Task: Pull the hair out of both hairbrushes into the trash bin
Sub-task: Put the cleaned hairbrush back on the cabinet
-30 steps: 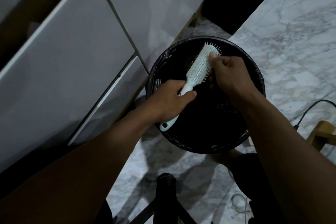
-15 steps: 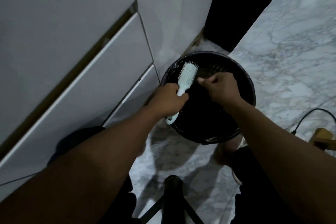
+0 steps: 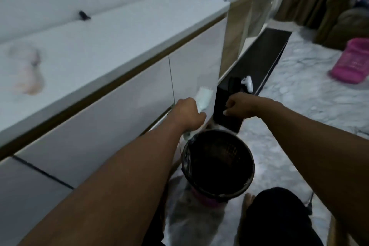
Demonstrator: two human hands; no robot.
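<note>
The frame was blurred by motion, so fine detail was lost. The left hand had its grip wrapped round the handle of the brush, which stood nearly upright in front of the white cabinet; only the pale head above the fist and the handle's tip below it showed, and the bristles were a smear, so whether hair clung to them could not be told. The right hand was curled into a loose fist beside it, apart from the brush, thumb against the fingers; whether it pinched any hair was impossible to see. Both hands were held above and beyond the bin, a dark mesh pail with a liner standing on the marble floor against the cabinet, its inside too black to make out. A dark knee was cut off at the bottom edge. On the bench, a pale blurred shape could not be identified.
</note>
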